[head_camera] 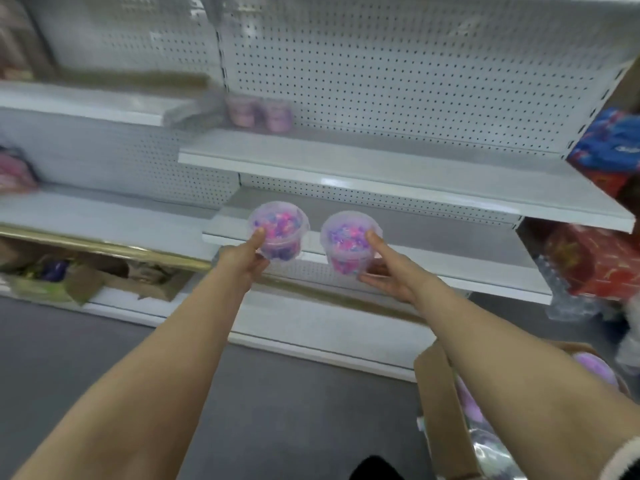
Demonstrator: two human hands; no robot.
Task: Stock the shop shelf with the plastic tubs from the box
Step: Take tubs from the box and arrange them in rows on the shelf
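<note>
Both hands are loaded rn: left hand (pixel 247 261) is wrapped round one clear tub (pixel 279 231), thumb on the lid, and right hand (pixel 384 271) is clamped on a second tub (pixel 350 242), fingers under it and thumb up the side. Both tubs are full of pink/purple bits and are held out in front of the lower shelf (pixel 433 268), not set down yet. Imo the way to do this well is lift both over the lip of the upper shelf (pixel 381 174) and slide them back next to the two tubs already there (pixel 259 110) by the pegboard (pixel 415 74), keeping them level w/ lids up. Plenty of bare shelf to the right of those, so no squeeze. Watch the shelf's front edge on the way in, and the red/blue packs (pixel 609 147) crowding the right end. Box (pixel 446 410) w/ more tubs sits on the floor, lower right.
</note>
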